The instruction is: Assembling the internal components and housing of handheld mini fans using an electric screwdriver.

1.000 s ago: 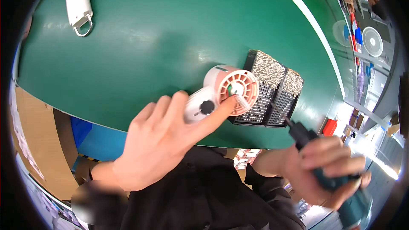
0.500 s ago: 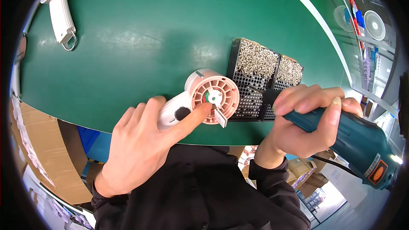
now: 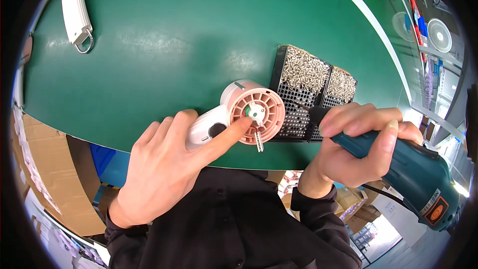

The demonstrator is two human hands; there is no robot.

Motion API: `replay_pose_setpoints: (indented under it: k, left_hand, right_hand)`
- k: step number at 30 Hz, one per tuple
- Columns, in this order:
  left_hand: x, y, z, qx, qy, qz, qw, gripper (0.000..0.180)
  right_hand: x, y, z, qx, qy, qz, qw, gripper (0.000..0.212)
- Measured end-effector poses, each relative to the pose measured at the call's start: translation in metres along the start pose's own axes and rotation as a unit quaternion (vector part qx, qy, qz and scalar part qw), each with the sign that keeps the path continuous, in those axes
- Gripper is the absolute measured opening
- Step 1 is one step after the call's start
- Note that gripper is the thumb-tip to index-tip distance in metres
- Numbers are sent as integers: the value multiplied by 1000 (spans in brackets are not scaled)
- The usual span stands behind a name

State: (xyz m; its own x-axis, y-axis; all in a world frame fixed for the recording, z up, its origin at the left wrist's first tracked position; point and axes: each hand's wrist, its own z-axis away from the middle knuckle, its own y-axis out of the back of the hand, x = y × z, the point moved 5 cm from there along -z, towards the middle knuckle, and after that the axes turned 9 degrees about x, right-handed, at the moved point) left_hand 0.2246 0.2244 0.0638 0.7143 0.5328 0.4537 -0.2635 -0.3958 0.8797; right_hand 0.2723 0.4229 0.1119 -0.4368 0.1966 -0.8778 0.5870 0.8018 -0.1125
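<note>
In the head view, your left hand [image 3: 164, 162] grasps the fan [image 3: 239, 107] by its white handle, one digit stretched onto the open pink face, its tip beside the green piece [image 3: 247, 112] at the hub. The fan is just before you at the table's [image 3: 149, 79] near edge, its handle running toward 8 o'clock. A small pale strip [image 3: 259, 142] sticks out from the hub toward 6 o'clock.

Your right hand [image 3: 348, 162] is wrapped around the teal screwdriver [image 3: 413, 174], whose body slants off toward 4 o'clock. Its bit [image 3: 301, 105] points toward 10 o'clock, over the black tray [image 3: 279, 67]; you cannot tell from here whether it touches. A black cable [image 3: 383, 190] shows below the tool.

The tray is just beside the fan, at its 2 o'clock, with silver screws [image 3: 301, 67] heaped at the far end and more seated in the holes nearer you. Well apart, at the fan's 10 o'clock, lies a second fan [image 3: 75, 15] with a metal ring [image 3: 85, 45].
</note>
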Motion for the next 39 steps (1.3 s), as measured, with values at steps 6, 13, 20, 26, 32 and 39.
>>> replay_pose_setpoints:
  k: [6,13,20,26,32,39]
  left_hand:
    - [-3,4,4,22,0,17,1000,57]
    - [-5,2,12,18,-30,46,998,59]
    - [-6,1,16,19,-11,53,998,55]
    - [-5,3,15,20,-13,59,998,55]
    - [-7,1,13,29,-17,52,998,55]
    - [-8,-3,17,53,-16,37,998,51]
  right_hand:
    - [-8,2,-3,56,-2,-28,998,20]
    - [-42,-20,-5,45,113,-90,989,27]
    - [-58,-60,7,-96,82,-87,988,29]
    - [-47,-80,9,-54,122,-101,986,30]
    - [-28,-85,13,-82,64,-30,994,22]
    - [-20,-98,16,-122,72,-33,989,19]
